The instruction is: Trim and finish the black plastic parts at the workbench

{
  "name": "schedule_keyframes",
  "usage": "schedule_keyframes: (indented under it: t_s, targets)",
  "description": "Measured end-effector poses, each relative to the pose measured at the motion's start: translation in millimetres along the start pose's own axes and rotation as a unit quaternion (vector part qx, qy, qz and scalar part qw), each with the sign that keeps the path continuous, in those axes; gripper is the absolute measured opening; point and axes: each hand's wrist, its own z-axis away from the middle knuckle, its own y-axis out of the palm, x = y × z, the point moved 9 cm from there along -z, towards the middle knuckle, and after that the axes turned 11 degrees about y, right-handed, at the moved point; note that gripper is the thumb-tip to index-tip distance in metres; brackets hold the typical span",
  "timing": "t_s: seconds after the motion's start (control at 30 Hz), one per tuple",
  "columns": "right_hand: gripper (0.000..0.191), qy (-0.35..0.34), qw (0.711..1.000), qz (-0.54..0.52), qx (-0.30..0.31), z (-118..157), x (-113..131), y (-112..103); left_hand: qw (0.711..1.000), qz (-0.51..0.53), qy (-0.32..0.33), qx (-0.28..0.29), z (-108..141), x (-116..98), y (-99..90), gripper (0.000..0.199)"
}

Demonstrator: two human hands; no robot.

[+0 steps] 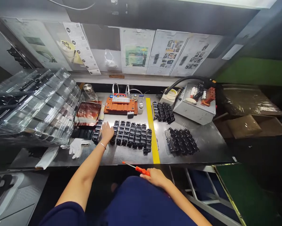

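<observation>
My left hand (106, 132) reaches over the left end of a row of black plastic parts (133, 135) on the metal bench. Its fingers look spread and touch or hover just above the parts; whether any part is between them is hard to see. Just left of it lies another strip of black parts (97, 130). In my right hand (156, 176) is a screwdriver (142, 170) with an orange-red handle. Fingers wrap round the handle, and the shaft points left with an orange-red tip, in front of the bench's near edge.
Stacked clear trays (42, 106) rise at the left, near a white glove (76, 147). An orange fixture (121, 106) sits at the back. Right of the yellow strip (152, 131) are more black parts (182, 141) and a grey machine (195, 106).
</observation>
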Motion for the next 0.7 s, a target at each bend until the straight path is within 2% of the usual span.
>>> schedule_keyframes:
  t_s: [0.07, 0.13, 0.27, 0.37, 0.43, 0.57, 0.7]
  targets:
    - [0.055, -0.004, 1.000, 0.007, 0.001, 0.8, -0.6, 0.8, 0.999, -0.046, -0.015, -0.014, 5.9, 20.5, -21.8, 0.054]
    - [0.055, -0.017, 1.000, 0.016, 0.003, 0.2, 3.4, 4.8, 0.997, -0.070, -0.026, 0.003, 17.9, 39.0, -32.1, 0.051]
    - [0.057, -0.050, 0.998, 0.032, 0.010, -4.4, 18.2, 12.1, 0.995, -0.060, -0.046, 0.064, 66.7, 57.1, -20.6, 0.056]
    - [0.056, -0.074, 0.996, 0.049, 0.006, -8.7, 32.0, 11.1, 0.992, -0.020, -0.086, 0.088, 122.8, 70.0, -6.1, 0.066]
    - [0.054, -0.092, 0.994, 0.062, 0.006, -11.4, 45.2, 11.0, 0.989, 0.026, -0.119, 0.087, 164.1, 86.4, -2.8, 0.067]
    - [0.056, -0.147, 0.982, 0.114, 0.020, -12.3, 92.5, 23.4, 0.965, 0.165, -0.192, 0.059, 243.8, 140.3, -12.9, 0.066]
    - [0.063, -0.254, 0.948, 0.192, 0.018, 6.0, 164.4, 52.2, 0.911, 0.313, -0.269, 0.018, 316.9, 205.2, -34.5, 0.046]
